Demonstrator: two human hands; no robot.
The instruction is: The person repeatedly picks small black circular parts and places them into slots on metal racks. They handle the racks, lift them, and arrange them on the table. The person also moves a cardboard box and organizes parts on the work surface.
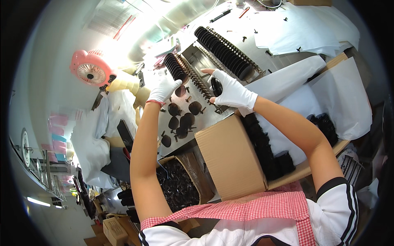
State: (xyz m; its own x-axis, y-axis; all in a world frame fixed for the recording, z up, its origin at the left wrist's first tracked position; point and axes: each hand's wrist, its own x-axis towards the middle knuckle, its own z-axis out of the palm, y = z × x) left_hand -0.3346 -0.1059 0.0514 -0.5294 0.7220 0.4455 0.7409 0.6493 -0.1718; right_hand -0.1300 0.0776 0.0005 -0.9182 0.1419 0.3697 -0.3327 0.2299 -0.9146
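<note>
My left hand [164, 88], in a white glove, is at the near end of a short row of dark round lenses [174, 66]. Its thumb touches that end and its fingers curve along the left side, their tips partly hidden. In my right hand [237, 91], gloved in white with bare fingertips, a small stack of dark lenses [216, 86] sits between thumb and fingers. A coiled metal rack [195, 78] runs between the hands. Loose dark lenses [187, 119] and small dark clips lie on the metal table [213, 114] below them.
Beyond my right hand stands a longer lens row [223, 53] on its rack. A cardboard box [227, 158] with black bundles and white sheets is close in front; another box [201, 174] holds small dark pieces. A pink fan [91, 73] is at left, white paper [301, 30] far right.
</note>
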